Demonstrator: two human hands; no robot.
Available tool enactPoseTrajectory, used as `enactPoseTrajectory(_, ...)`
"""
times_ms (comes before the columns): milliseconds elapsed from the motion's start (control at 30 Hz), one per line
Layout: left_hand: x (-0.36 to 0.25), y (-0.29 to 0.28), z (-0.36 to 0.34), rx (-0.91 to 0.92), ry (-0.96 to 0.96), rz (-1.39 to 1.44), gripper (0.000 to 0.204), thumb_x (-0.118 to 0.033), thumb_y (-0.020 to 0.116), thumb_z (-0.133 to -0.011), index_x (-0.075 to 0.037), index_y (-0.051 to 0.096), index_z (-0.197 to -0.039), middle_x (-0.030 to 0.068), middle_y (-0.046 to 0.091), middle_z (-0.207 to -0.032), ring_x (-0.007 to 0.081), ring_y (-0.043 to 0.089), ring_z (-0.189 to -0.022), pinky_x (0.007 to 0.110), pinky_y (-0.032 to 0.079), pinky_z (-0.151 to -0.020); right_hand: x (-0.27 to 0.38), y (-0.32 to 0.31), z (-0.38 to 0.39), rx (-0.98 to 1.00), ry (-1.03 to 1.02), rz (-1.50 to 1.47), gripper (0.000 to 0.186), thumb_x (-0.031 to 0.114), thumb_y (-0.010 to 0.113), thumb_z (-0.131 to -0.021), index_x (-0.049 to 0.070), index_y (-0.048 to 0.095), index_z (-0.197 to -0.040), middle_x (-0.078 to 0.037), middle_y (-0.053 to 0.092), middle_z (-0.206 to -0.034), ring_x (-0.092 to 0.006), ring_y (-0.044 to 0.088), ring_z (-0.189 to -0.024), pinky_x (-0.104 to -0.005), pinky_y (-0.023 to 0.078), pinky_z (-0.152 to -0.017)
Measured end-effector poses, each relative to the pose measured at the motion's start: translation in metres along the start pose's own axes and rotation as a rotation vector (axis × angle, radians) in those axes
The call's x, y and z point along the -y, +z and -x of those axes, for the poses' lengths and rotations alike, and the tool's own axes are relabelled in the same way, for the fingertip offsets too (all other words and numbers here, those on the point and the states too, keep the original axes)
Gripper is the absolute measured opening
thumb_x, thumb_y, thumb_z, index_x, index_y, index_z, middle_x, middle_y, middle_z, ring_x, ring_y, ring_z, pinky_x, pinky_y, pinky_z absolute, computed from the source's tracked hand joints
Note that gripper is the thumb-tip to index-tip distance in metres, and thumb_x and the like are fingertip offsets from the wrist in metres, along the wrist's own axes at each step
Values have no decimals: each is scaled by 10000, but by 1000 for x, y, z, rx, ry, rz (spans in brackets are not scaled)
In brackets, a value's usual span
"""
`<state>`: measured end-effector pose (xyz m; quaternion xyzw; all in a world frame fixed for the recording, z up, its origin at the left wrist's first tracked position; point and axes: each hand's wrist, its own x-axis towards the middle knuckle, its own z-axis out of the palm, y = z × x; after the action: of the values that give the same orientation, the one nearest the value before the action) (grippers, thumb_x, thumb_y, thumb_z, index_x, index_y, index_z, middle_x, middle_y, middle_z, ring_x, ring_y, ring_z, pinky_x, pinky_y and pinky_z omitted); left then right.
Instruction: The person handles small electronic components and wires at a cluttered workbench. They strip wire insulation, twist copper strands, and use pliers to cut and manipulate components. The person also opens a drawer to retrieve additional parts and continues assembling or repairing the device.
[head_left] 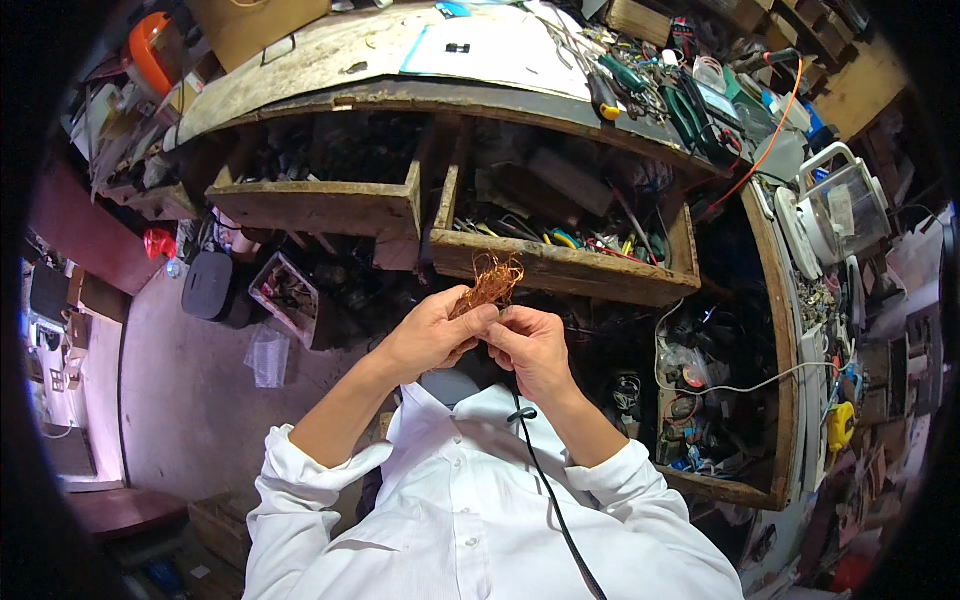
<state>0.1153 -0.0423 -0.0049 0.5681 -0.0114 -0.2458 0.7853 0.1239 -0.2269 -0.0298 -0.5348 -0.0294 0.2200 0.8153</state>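
Note:
A tangle of thin copper wire point(487, 281) with loose loops at its top is held in front of my chest, just before an open wooden drawer. My left hand point(436, 332) is closed round the lower part of the tangle, thumb across it. My right hand point(530, 345) pinches at the right side of the bundle's lower end, its fingertips against my left thumb; what exactly lies between them is small and partly hidden. A black cord point(540, 480) runs down my white shirt below my hands.
Open drawers point(560, 258) full of tools and parts sit under a cluttered bench point(300, 70). A white appliance with a clear jug point(840, 210) and a drawer of cables stand at right. A bin point(280, 295) and a dark grey case point(207, 285) are on the floor at left.

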Motion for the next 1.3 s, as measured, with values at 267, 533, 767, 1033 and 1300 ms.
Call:
enactPoseTrajectory(267, -21, 5, 6, 157, -184, -87, 301, -379, 599, -1037, -81, 560, -1018, -40, 480, -689, 29, 389, -479, 200, 272, -383, -2, -21, -10, -42, -418, 452, 722, 205, 942, -724, 42, 540, -1301, -104, 604, -1272, -157, 606, -1035, -299, 528, -845)
enactPoseTrajectory(533, -7, -6, 0, 263, -427, -61, 99, -125, 686, -938, -35, 647, -956, -12, 484, -614, 73, 363, -428, 245, 247, -377, 60, -12, 12, 312, -1193, 1278, 396, 244, 789, -821, 74, 679, -1161, -114, 632, -1229, -300, 573, -1250, -499, 422, -1082)
enactPoseTrajectory(767, -19, 18, -11, 424, -380, -40, 225, -53, 682, -910, -39, 601, -1119, 27, 584, -716, 69, 449, -460, 230, 286, -364, 57, -29, 23, 378, -1068, 1263, 257, 190, 747, -819, 31, 655, -998, -77, 585, -849, -236, 601, -727, -360, 492, -560)
enactPoseTrajectory(1033, 5, 6, -26, 462, -120, 253, 668, -467, 637, -974, 77, 530, -1346, 223, 641, -1252, 305, 667, -1067, 438, 563, -886, 80, -46, 34, 290, -1010, 1247, 303, 169, 788, -823, 17, 664, -1053, -105, 653, -904, -283, 668, -787, -383, 560, -633)
enactPoseTrajectory(1300, -10, -8, -30, 163, 127, 445, 723, -545, 412, -1068, 109, 497, -1366, 331, 593, -1327, 422, 654, -1177, 491, 573, -984, 154, -110, 48, -392, -751, 747, 255, 120, 794, -873, -4, 736, -1088, -75, 762, -935, -133, 691, -802, -289, 562, -732)
